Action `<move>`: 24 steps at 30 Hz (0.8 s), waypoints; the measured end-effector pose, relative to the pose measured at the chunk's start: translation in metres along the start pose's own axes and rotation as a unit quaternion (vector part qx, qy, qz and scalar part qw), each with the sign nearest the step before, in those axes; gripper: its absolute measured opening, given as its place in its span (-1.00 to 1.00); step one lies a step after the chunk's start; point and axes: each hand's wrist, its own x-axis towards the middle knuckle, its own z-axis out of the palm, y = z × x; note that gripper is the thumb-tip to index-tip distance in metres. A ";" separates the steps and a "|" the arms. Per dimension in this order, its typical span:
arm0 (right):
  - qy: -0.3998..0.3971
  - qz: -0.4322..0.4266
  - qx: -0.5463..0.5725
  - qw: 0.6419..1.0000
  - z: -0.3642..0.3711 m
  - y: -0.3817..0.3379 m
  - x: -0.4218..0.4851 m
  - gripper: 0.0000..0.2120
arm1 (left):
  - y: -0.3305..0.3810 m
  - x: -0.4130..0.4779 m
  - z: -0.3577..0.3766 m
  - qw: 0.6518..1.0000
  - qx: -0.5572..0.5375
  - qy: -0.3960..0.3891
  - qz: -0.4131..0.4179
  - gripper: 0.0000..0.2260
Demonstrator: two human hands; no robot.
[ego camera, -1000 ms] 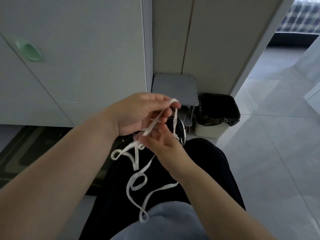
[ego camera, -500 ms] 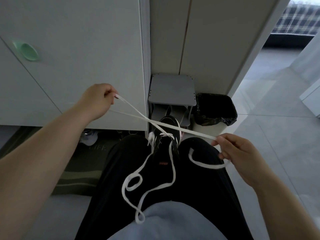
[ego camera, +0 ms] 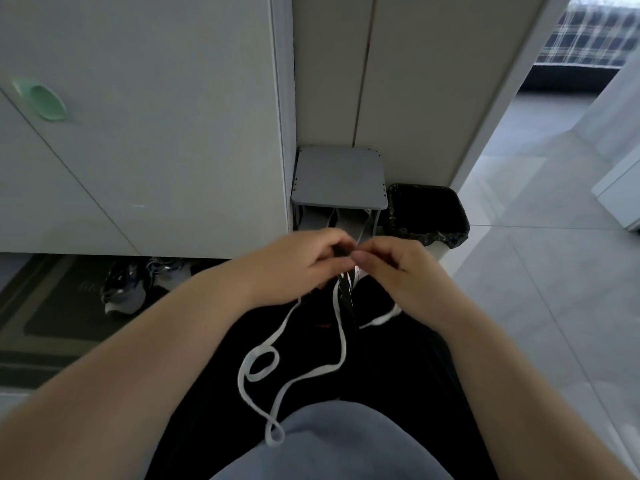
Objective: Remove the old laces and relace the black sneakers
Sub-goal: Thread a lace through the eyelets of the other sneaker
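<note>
Left hand [ego camera: 304,265]: fingers were curled, tips pinched at the sneaker's top; blur hid whether they held lace or shoe.
Right hand [ego camera: 398,268]: thumb and forefinger were pinched together, touching the left fingertips, apparently on the lace, since a strand ran out from under the palm to the near right.
Black sneaker [ego camera: 346,292]: it sat at the far end of the lap [ego camera: 398,375] between the knees, mostly covered by both hands.
White lace [ego camera: 341,341]: it trailed from the shoe toward the near side, its slack lying in twisted loops on the left thigh.
Knot risk: a pull could cinch those crossed loops into a tangle, because the slack lay over itself.
Uneven-ends risk: the left tail looked far longer than the right one, so the lacing could finish lopsided.
Eyelet risk: the fingers hid the eyelets, so a hole could be skipped or the flat lace threaded twisted.
Slip risk: no hand plainly steadied the shoe, so a hard tug could tip it off the lap.
</note>
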 end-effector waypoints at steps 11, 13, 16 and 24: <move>-0.057 0.070 -0.006 0.996 -0.005 0.026 -0.011 -0.81 | -0.063 -0.051 -0.031 0.980 0.165 0.028 -0.108 -0.81; -0.078 0.047 -0.032 0.995 0.010 0.016 -0.006 -0.84 | -0.056 -0.043 -0.010 0.985 0.138 0.040 -0.091 -0.73; -0.113 -0.005 -0.074 0.991 0.030 0.005 0.001 -0.77 | -0.032 -0.030 0.021 0.997 -0.024 0.032 -0.067 -0.69; 0.044 0.103 -0.057 0.992 0.042 0.018 0.020 -0.89 | -0.042 -0.020 0.038 0.973 -0.064 0.188 -0.119 -0.89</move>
